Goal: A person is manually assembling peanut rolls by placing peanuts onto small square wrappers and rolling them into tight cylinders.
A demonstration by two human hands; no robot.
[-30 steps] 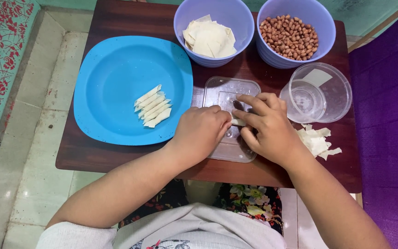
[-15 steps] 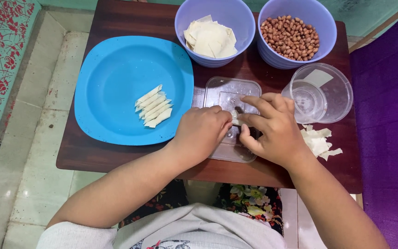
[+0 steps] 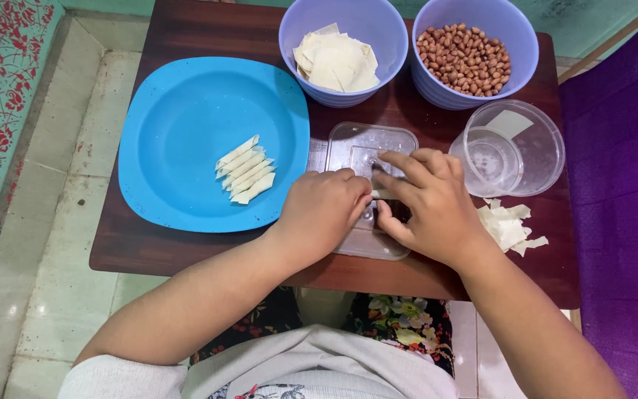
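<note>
The left hand and the right hand meet over a clear plastic lid that lies flat on the dark wooden table, near its front edge and a little right of the middle. The left hand is curled, knuckles up, with its fingertips pressed toward the right hand. The right hand has its fingers bent and close together, and between the two hands there is a small pale piece of wrapper, pinched by the fingertips. What is inside this piece I cannot tell, because the fingers cover most of it.

Just right of the right hand, near the front right corner of the table, lies a small heap of pale wrapper scraps. Behind the scraps stands a clear round container, open at the top.

To the left of the hands is a big blue plate, which reaches almost to the left edge of the table. On it lie several small rolled sticks, side by side and touching each other.

At the back edge stand two lilac bowls. The left bowl holds square wrappers, the right bowl is full of peanuts. The two bowls stand just beside each other.
</note>
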